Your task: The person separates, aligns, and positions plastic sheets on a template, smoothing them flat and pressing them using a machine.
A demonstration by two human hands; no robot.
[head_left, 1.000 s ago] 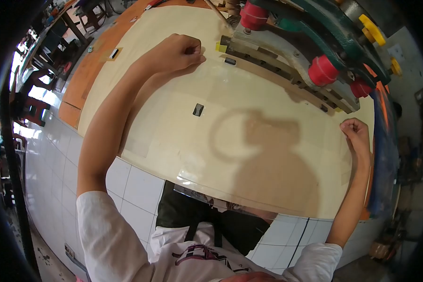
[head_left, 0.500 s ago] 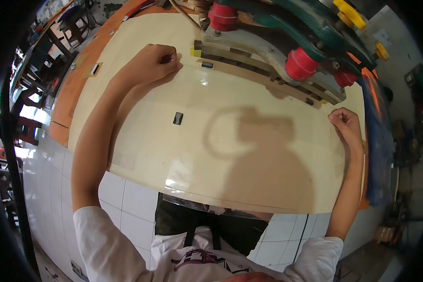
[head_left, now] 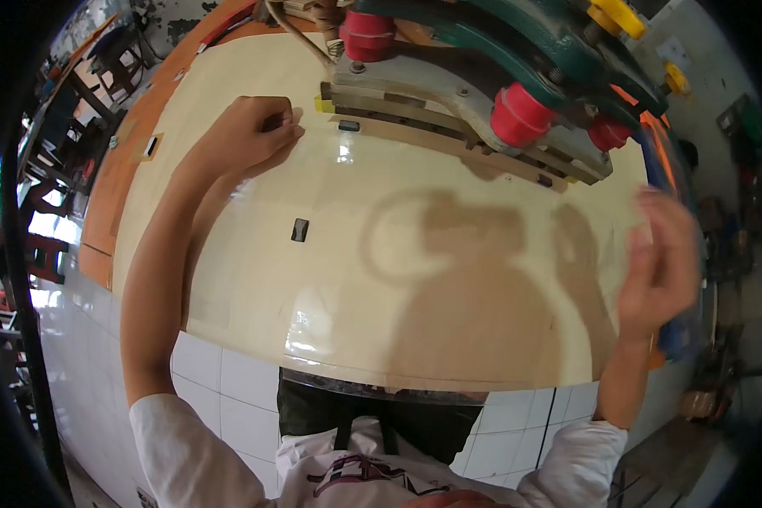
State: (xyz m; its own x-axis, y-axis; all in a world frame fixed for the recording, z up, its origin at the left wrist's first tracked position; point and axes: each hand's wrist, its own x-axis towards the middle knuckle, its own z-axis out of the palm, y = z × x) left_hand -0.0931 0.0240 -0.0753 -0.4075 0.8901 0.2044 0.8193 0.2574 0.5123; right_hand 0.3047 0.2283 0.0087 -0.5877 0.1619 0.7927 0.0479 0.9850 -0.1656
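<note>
My left hand (head_left: 250, 135) rests on the cream-coloured table sheet (head_left: 237, 279), fingers curled in, left of the press machine's metal bar (head_left: 415, 121). Nothing shows in its grip. My right hand (head_left: 665, 262) is raised above the table's right edge and blurred by motion, its fingers smeared. A small dark rectangular piece (head_left: 300, 230) lies on the sheet below my left hand. A similar dark piece (head_left: 349, 126) lies by the left end of the bar, and another dark bit (head_left: 545, 181) is near its right end.
The green machine arm (head_left: 516, 51) carries red cylindrical mounts (head_left: 522, 114) and yellow knobs (head_left: 618, 17) at the back. A small black-and-white item (head_left: 151, 146) lies on the orange left border. Blue sheeting (head_left: 677, 330) hangs at the right edge.
My right hand has lifted off the right side of the sheet and moved outward and nearer the camera. My left hand stays curled on the sheet; the view has shifted slightly.
</note>
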